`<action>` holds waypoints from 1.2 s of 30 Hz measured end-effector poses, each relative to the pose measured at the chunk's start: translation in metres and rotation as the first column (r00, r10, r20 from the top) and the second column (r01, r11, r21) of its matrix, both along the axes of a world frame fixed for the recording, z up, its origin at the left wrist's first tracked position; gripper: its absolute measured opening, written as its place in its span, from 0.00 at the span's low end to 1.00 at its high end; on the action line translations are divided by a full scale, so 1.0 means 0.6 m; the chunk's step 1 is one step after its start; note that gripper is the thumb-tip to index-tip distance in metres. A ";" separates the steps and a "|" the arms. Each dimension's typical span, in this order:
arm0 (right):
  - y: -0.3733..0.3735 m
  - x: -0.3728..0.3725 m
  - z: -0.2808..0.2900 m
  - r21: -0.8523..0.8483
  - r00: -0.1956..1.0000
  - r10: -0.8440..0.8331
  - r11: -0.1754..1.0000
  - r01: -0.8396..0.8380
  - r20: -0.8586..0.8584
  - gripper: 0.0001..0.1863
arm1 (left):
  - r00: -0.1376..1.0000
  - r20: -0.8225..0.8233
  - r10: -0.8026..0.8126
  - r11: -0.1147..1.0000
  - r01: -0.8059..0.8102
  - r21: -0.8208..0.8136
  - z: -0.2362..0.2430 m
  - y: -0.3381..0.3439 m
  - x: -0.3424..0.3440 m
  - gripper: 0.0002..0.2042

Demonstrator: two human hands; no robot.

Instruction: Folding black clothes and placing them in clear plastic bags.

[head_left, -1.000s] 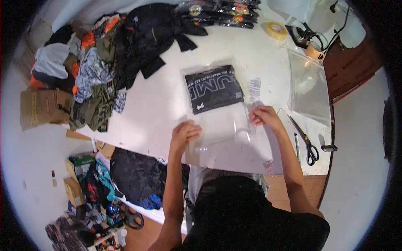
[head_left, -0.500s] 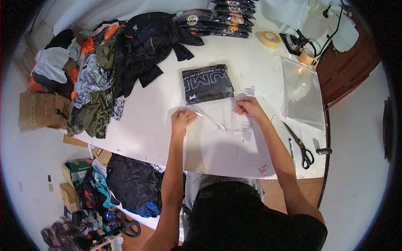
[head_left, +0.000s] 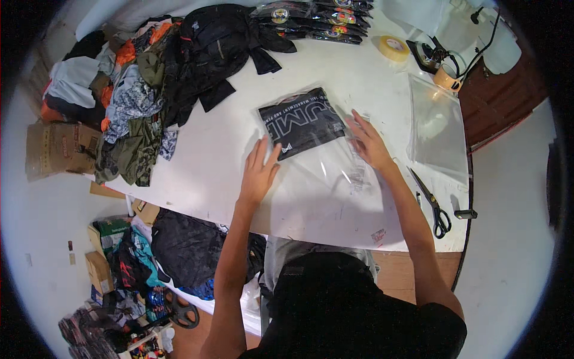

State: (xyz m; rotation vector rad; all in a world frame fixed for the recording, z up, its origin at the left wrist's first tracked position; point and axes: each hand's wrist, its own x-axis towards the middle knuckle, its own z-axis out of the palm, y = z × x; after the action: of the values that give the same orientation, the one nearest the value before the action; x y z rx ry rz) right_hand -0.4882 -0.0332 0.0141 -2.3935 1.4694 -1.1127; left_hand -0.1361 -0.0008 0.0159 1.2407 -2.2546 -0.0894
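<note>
A folded black garment with pale lettering (head_left: 302, 122) lies inside a clear plastic bag (head_left: 326, 170) on the white table (head_left: 203, 179), slightly tilted. The bag's lower part is unfilled and stretches toward the table's near edge. On the package's left side, my left hand (head_left: 259, 167) is open, its fingertips at the lower left corner of the garment. My right hand (head_left: 371, 143) is open at the package's right side, fingers stretched along the bag's edge. Neither hand is gripping anything.
Piled clothing (head_left: 131, 102) and a cardboard box (head_left: 57, 149) are on the left. Stacked packaged garments (head_left: 323, 21) lie at the back. A tape roll (head_left: 394, 48), iron (head_left: 421, 57), orange mug (head_left: 446, 78), clear bags (head_left: 436, 125) and scissors (head_left: 439, 215) sit to the right.
Both hands have moved up the bag, away from me, and their fingers have straightened from their pinched or curled positions. The package has turned slightly, its right side raised higher in view.
</note>
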 end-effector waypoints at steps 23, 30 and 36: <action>0.077 0.022 0.083 0.086 0.914 0.116 0.983 -0.161 0.390 0.14 | 0.906 -0.386 -0.173 0.958 0.245 0.146 0.116 -0.003 0.015 0.15; 0.037 0.084 0.117 0.246 0.716 -0.235 0.965 0.091 0.658 0.11 | 0.590 -0.733 0.338 0.905 0.010 0.425 0.132 0.001 -0.034 0.15; 0.008 0.070 -0.065 0.355 0.876 -0.354 0.905 0.233 0.328 0.09 | 0.767 -0.447 0.461 0.856 -0.252 0.451 -0.060 -0.006 -0.021 0.11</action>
State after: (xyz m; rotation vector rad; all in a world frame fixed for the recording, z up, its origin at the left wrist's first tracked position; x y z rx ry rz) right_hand -0.4463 -0.0281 -0.0251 -1.6609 1.7450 -1.2214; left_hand -0.1487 -0.0043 -0.0199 1.5863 -1.5078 -0.6604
